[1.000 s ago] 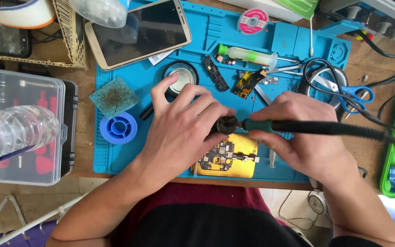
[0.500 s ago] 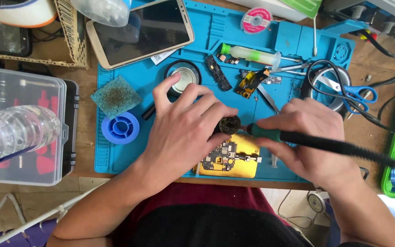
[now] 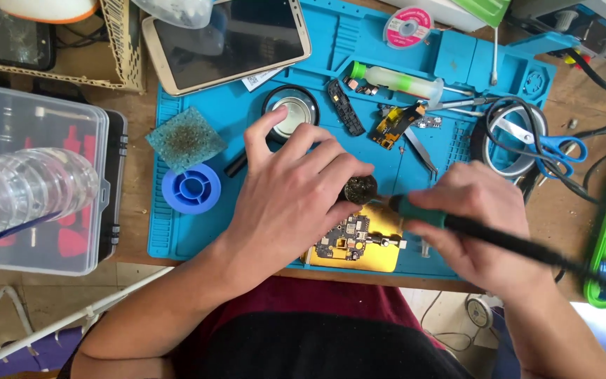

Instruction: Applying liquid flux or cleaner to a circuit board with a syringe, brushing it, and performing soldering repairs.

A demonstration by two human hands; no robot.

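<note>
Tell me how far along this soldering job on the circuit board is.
Done: the circuit board sits clamped in the yellow holder on the blue mat, with loose parts laid out above. In hand: the right hand holds the soldering iron, its tip at the small round tin that the left hand grips. Left: the tip is not on the board yet.

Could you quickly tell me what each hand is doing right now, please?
Left hand: closed on a small round tin.
Right hand: closed around the soldering iron, tip at the tin.
</note>
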